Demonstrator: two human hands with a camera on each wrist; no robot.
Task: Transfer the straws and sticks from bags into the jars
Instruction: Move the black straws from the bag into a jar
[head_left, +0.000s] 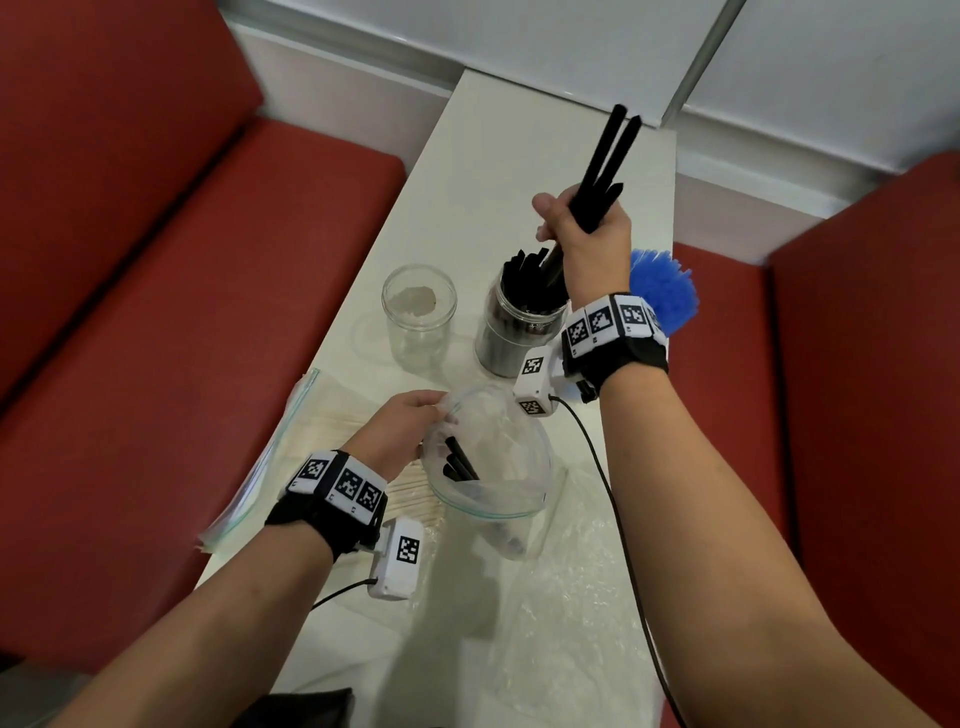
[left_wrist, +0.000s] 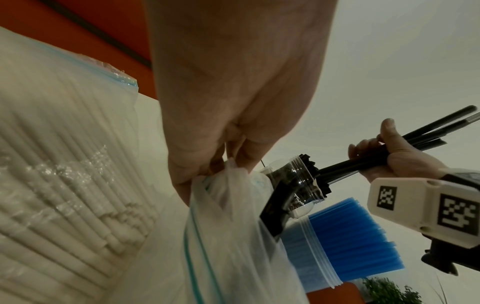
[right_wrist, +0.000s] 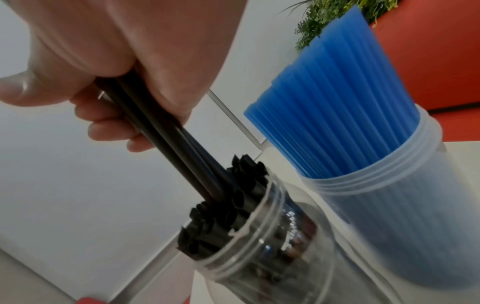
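Several black straws (head_left: 597, 182), light and stiff, fisted mid-length by right hand (head_left: 587, 234) above the jar (head_left: 514, 332); left hand (head_left: 400, 426) pinches bag (head_left: 488, 467) nearby.

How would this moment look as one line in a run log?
right hand: lowering black straws into jar | left hand: holding bag open
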